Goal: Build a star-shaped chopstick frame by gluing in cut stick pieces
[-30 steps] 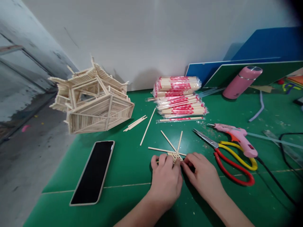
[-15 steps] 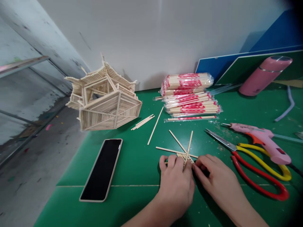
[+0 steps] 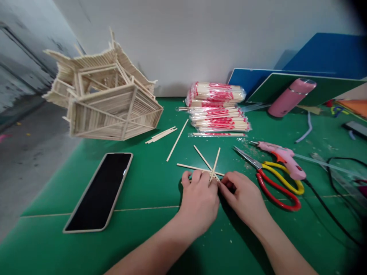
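My left hand (image 3: 200,200) lies over a small cluster of thin wooden sticks (image 3: 207,175), its fingers curled down on them and hiding most of their lower part. One stick (image 3: 216,160) stands up at a slant by its index finger. Other sticks (image 3: 202,156) fan out beyond the knuckles. Close on the right, my right hand (image 3: 243,196) pinches at the right-hand end of the cluster with thumb and fingers. Exactly which stick its fingertips hold is hidden. Farther off lie a single loose stick (image 3: 177,140) and a few short ones (image 3: 161,135).
A stick-built model house (image 3: 114,109) stands at the left, behind a phone (image 3: 99,193). Wrapped chopstick bundles (image 3: 219,95) lie at the back. To the right are scissors (image 3: 276,185), a pink glue gun (image 3: 283,157) with its cord, a pink bottle (image 3: 292,98) and leaning boards (image 3: 323,89).
The camera view has turned to the right, bringing more of the table's right side into sight. Both hands stay at the stick cluster with nearly the same hold.
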`<state>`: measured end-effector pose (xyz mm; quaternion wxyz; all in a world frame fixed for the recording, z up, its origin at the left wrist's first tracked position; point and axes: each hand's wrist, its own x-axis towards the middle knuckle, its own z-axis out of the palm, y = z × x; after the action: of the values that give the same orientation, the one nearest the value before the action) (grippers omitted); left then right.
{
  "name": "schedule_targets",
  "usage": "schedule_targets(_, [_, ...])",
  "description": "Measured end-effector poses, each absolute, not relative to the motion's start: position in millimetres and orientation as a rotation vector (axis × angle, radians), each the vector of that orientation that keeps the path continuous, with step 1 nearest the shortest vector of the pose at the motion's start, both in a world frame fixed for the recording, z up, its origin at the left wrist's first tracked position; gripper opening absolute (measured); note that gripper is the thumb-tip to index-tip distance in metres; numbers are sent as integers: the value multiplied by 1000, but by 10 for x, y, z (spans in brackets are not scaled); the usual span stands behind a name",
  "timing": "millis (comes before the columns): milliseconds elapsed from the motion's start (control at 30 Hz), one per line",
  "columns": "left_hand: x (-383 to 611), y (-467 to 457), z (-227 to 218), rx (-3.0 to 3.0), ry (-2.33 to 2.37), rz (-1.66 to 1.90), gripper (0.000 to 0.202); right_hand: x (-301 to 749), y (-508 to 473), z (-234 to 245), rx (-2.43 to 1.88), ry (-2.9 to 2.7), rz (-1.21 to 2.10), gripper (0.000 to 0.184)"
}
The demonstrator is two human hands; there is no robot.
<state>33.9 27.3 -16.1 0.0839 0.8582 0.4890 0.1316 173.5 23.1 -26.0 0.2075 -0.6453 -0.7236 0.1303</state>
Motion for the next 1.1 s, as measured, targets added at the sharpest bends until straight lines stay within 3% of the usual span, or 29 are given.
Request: schedule_targets(1100, [284, 262, -193, 2478, 1467, 346, 27, 1736, 216, -297, -1780, -2031, 459, 22])
